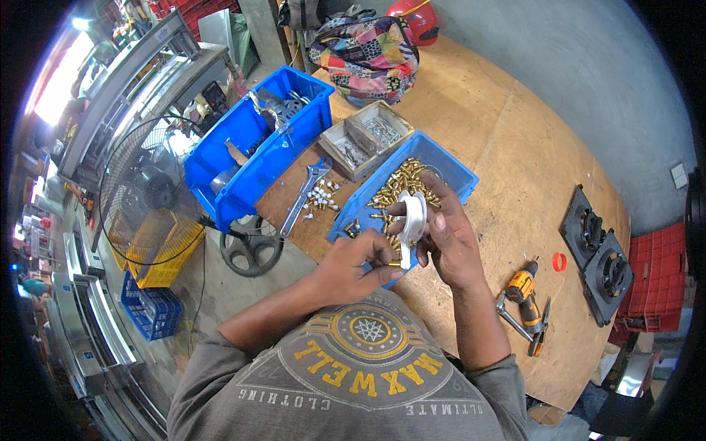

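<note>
Your left hand (351, 268) pinches a brass fitting (394, 263); your right hand (450, 239) grips a white tape roll (413, 214) above the blue bin (448, 170).

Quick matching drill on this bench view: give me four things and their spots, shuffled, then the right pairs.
Things:
1. white tape roll
2. adjustable wrench
3. cordless drill
4. red ring

Places:
A. lying between the two blue bins
B. beside the black square plates
C. in the right hand
D. at the table's near right edge, next to pliers

Pairs: 1-C, 2-A, 3-D, 4-B
</note>
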Motion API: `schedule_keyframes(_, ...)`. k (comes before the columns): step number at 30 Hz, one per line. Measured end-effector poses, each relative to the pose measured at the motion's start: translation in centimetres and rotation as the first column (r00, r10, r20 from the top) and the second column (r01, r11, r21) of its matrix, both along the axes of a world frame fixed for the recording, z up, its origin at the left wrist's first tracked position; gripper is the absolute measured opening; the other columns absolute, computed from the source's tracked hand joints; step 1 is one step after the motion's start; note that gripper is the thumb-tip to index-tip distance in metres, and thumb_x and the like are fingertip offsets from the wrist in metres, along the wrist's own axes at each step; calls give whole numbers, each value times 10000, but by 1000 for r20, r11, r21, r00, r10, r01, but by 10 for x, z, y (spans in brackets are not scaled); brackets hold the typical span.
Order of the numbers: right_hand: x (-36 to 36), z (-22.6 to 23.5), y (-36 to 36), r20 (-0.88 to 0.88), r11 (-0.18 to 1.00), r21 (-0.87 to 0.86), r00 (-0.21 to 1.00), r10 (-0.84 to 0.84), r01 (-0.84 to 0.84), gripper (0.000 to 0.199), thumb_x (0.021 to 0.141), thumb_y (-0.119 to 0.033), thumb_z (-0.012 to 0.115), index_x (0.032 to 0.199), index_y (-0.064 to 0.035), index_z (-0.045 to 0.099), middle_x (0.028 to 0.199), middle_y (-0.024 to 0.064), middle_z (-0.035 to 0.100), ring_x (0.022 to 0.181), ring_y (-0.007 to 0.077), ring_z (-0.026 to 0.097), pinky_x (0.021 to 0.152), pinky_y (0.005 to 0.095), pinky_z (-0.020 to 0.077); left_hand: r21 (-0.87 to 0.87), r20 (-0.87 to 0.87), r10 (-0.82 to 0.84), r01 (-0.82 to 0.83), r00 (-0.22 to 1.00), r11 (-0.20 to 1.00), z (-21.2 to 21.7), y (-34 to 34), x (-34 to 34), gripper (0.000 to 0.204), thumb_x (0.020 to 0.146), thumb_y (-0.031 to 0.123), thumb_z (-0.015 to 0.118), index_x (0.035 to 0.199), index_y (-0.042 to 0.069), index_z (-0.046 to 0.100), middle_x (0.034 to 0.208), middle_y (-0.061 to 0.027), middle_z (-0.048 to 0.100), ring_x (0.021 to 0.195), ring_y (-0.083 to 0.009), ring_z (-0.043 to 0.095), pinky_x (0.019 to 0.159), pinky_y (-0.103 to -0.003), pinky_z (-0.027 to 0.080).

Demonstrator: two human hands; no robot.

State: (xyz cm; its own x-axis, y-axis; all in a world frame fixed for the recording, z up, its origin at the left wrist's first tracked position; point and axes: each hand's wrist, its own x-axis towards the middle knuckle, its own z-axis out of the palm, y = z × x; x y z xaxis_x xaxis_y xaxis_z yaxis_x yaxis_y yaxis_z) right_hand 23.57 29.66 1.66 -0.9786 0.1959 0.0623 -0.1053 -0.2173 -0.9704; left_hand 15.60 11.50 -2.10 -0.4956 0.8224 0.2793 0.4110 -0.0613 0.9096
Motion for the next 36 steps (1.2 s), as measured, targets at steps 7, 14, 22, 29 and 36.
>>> schedule_keyframes(7, 16, -27, -18, 93, 995, 40, 991, 92, -96, 871, 954, -561, 501, 1521, -8, 140, 1215, 203, 586, 1111, 243, 567, 924, 366, 463, 226, 67, 83, -96, 994, 969, 5, -5, -12, 263, 868, 152, 744, 982, 38, 535, 825, -85, 675, 764, -158, 685, 644, -303, 534)
schedule_keyframes(14, 48, -17, -46, -35, 960, -128, 968, 248, -250, 950, 959, -447, 566, 1533, -26, -63, 1208, 221, 562, 1064, 252, 584, 943, 400, 463, 73, -77, 164, -158, 983, 985, 13, -8, -36, 184, 848, 87, 744, 971, 1, 638, 896, -103, 702, 808, -145, 688, 687, -279, 546)
schedule_keyframes(22, 49, 28, -24, 41, 974, -157, 984, 171, -163, 1074, 886, -549, 622, 1541, -89, -95, 1195, 239, 597, 1002, 269, 644, 869, 387, 500, 102, -350, 80, -47, 933, 994, 11, 3, -25, 133, 730, 55, 773, 809, 35, 668, 828, -125, 705, 769, -262, 702, 667, -349, 549)
schedule_keyframes(29, 21, 28, -4, 17, 991, -83, 994, 109, -108, 1073, 876, -656, 547, 1534, -35, -31, 1059, 225, 664, 843, 243, 689, 615, 289, 505, -103, -334, -72, 39, 940, 994, 11, -6, -17, 113, 775, 140, 730, 858, 88, 674, 818, -79, 682, 756, -268, 682, 666, -388, 530)
schedule_keyframes(36, -3, -3, -4, 55, 996, -84, 998, 24, -19, 980, 903, -677, 466, 1535, -50, 58, 1041, 213, 674, 755, 178, 685, 388, 203, 367, 135, -13, -122, 123, 992, 983, 0, -6, -12, 184, 773, 74, 806, 851, 56, 641, 844, -91, 712, 756, -208, 707, 657, -339, 559)
